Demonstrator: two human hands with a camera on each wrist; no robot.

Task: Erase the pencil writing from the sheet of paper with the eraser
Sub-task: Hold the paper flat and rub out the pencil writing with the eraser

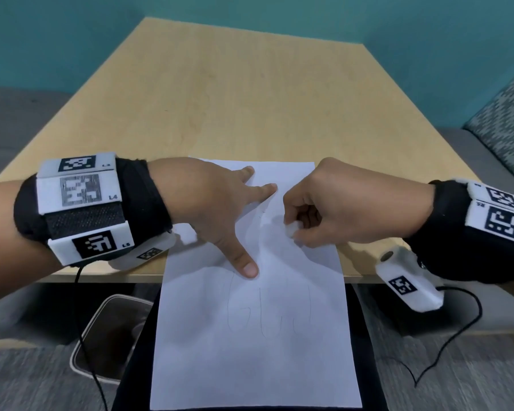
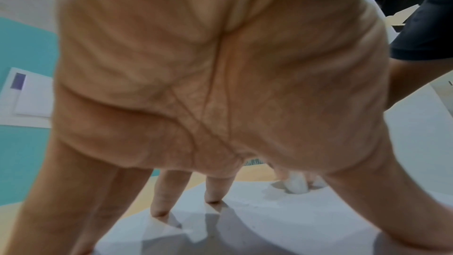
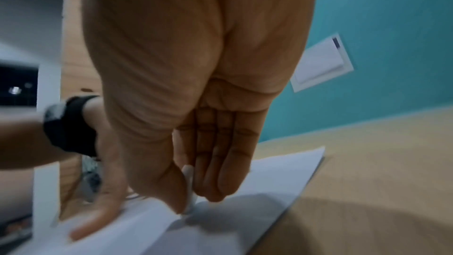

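A white sheet of paper (image 1: 255,307) lies on the wooden table (image 1: 235,99), its near half hanging past the front edge. Faint pencil writing (image 1: 267,312) shows on that lower half. My left hand (image 1: 217,209) is spread flat on the sheet's upper left, fingers straight and thumb stretched toward me, pressing the paper (image 2: 282,226) down. My right hand (image 1: 324,212) pinches a small white eraser (image 1: 291,228) between thumb and curled fingers, its tip on the sheet's upper right. The eraser (image 3: 190,187) stands upright on the paper (image 3: 245,201) in the right wrist view, and the eraser (image 2: 297,183) also shows past the left palm.
A waste bin (image 1: 110,336) with a dark liner stands on the floor below the table's front left. Black cables hang from both wrist cameras. A patterned cushion (image 1: 508,126) sits on a grey seat at the right. Teal wall behind.
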